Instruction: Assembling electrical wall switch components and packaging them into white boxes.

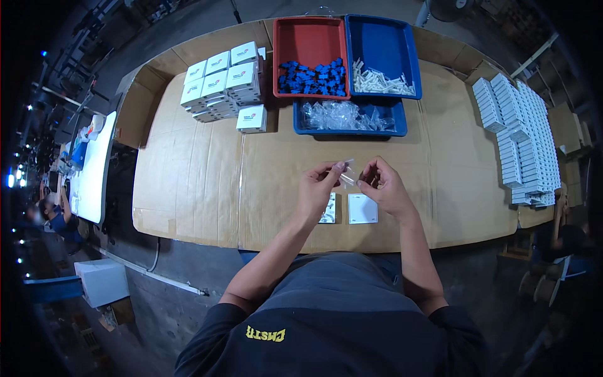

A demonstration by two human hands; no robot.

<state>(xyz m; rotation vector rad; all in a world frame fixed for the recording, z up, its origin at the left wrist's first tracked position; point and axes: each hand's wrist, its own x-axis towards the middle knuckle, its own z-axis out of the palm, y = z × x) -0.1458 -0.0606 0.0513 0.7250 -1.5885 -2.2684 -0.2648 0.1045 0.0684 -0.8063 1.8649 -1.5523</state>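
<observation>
Over the near middle of the table, a small clear plastic bag with white slender pieces in or against it is between my hands. My left hand pinches its left side between thumb and fingertips. The thumb and fingers of my right hand close at its right edge; what exactly they grip is too small to make out. Below the hands lies a white square panel with small marks near its corners. Left of that, partly covered by my left hand, is a white printed piece.
Beyond my hands stand a red tray with blue parts, a blue tray with white slender parts, and a lower blue tray with clear bags. White boxes are stacked at left, white stacks at right. Cardboard covers the table.
</observation>
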